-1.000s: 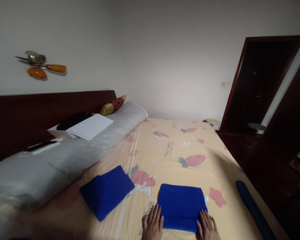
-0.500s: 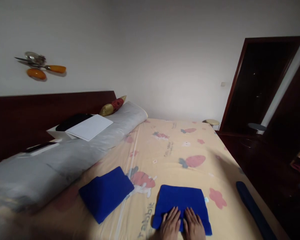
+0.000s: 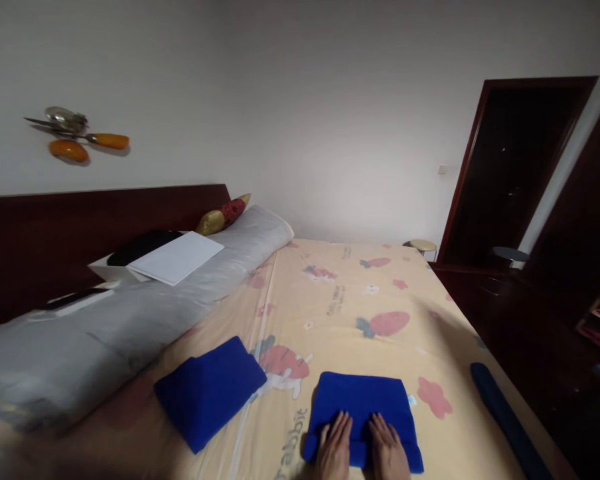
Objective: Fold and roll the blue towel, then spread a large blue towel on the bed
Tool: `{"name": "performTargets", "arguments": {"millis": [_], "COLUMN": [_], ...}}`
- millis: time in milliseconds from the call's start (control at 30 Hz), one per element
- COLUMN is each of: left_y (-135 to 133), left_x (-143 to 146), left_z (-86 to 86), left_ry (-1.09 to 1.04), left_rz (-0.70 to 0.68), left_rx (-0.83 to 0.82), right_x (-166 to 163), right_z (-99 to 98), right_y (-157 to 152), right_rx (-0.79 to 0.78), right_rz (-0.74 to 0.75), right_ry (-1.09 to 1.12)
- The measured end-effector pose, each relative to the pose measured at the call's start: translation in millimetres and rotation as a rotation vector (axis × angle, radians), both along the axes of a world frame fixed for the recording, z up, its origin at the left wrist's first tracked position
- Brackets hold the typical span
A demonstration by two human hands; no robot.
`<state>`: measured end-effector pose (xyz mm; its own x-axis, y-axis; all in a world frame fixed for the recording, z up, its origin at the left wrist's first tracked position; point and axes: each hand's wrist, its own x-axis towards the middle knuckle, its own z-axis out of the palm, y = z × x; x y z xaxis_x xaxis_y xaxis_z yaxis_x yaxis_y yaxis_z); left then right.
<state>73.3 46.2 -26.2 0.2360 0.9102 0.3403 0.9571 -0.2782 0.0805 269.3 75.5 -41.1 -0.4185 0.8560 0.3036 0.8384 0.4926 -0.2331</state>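
A folded blue towel [image 3: 363, 400] lies on the yellow patterned bedsheet [image 3: 340, 300] near the bed's front edge. My left hand [image 3: 334, 450] and my right hand [image 3: 387, 450] rest flat on its near half, side by side, fingers spread, pressing down. A second folded blue towel [image 3: 210, 390] lies to the left, apart from my hands. A rolled dark blue item [image 3: 505, 420] lies along the bed's right edge.
A long grey bolster [image 3: 130, 320] runs along the dark wooden headboard [image 3: 80, 227], with a white sheet [image 3: 177, 257], a black item and a phone on it. A dark doorway [image 3: 510, 173] and stools stand at the right.
My hands moved from the towel's two sides to its top, side by side at the middle. The towel is flatter now. The view tilted slightly downward.
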Motion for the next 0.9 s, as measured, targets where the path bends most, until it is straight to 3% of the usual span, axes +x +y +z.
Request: {"name": "performTargets", "arguments": {"millis": [67, 167, 267, 400, 500, 667, 767, 833, 900], "left_y": [7.1, 12.4, 8.3, -3.7, -8.4, -6.8, -9.7, -15.1, -22.4], "left_x": [17.5, 21.0, -4.9, -51.6, -67.2, -56.3, -47.5, -45.7, -46.8], "left_z": [5.6, 20.3, 34.5, 38.6, 34.1, 28.3, 15.3, -1.9, -23.6], "left_ry": [-0.035, -0.044, -0.012, -0.014, -0.008, -0.002, -0.006, -0.013, -0.019], "left_rz": [-0.132, -0.180, -0.177, -0.004, 0.075, 0.120, 0.055, 0.004, -0.023], "left_rx": [0.001, 0.016, -0.022, -0.060, -0.060, 0.006, 0.060, 0.076, 0.070], "right_x": [-12.4, -10.9, 19.2, 73.8, 93.2, 86.8, 84.6, 87.2, 90.6], "right_z": [4.3, 2.2, -7.4, -22.5, -29.0, -19.0, -10.1, -11.3, -20.3], "right_y": [1.8, 6.6, 11.9, 12.8, 10.9, 16.4, 18.5, 15.2, 8.2], "right_rx": [0.012, 0.097, 0.225, 0.316, 0.339, 0.472, 0.518, 0.526, 0.543], "right_rz": [0.115, 0.120, 0.038, -0.092, -0.098, -0.141, 0.034, 0.207, 0.270], "right_ry": [0.012, 0.000, -0.027, -0.028, 0.017, -0.016, -0.053, -0.061, -0.049]}}
